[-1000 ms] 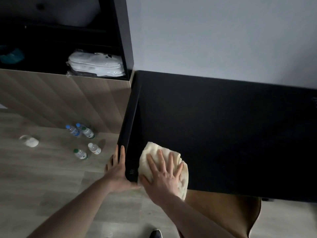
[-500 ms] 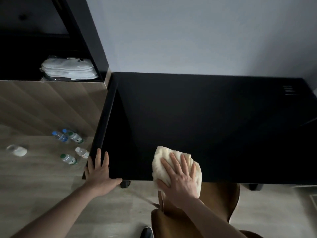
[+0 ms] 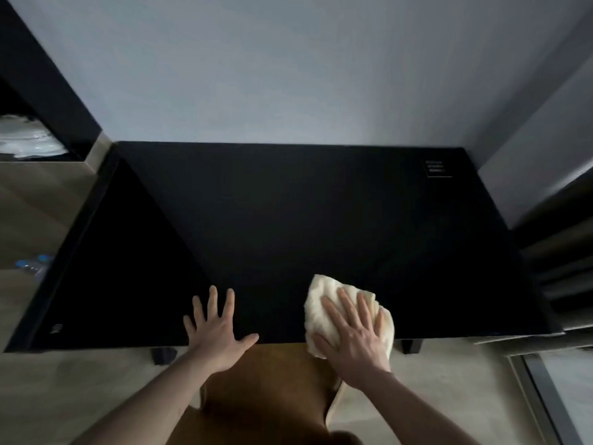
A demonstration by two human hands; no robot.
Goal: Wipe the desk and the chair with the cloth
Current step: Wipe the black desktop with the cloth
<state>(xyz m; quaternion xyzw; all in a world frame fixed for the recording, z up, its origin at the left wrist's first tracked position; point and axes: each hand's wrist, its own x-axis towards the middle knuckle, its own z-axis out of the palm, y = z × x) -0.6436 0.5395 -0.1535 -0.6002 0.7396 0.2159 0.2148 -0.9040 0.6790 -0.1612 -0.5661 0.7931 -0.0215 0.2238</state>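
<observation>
A black desk (image 3: 288, 226) stands against the grey wall. At its front edge, right of centre, lies a crumpled cream cloth (image 3: 321, 303). My right hand (image 3: 353, 335) presses flat on the cloth with straight, spread fingers. My left hand (image 3: 216, 332) rests flat on the desk's front edge to the left of the cloth, fingers spread. Below the desk edge, between my arms, is the brown chair (image 3: 272, 390), pushed partly under the desk.
A wood-faced cabinet (image 3: 41, 194) with a dark shelf holding white packets (image 3: 25, 139) stands at the left. Water bottles (image 3: 32, 264) lie blurred on the floor beside the desk. A small label (image 3: 438, 168) sits at the desk's back right corner. Dark shelving (image 3: 561, 252) borders the right.
The cloth and my right hand have slid rightward along the desk's front edge from its left corner. My left hand moved right along the edge too. The view swung right.
</observation>
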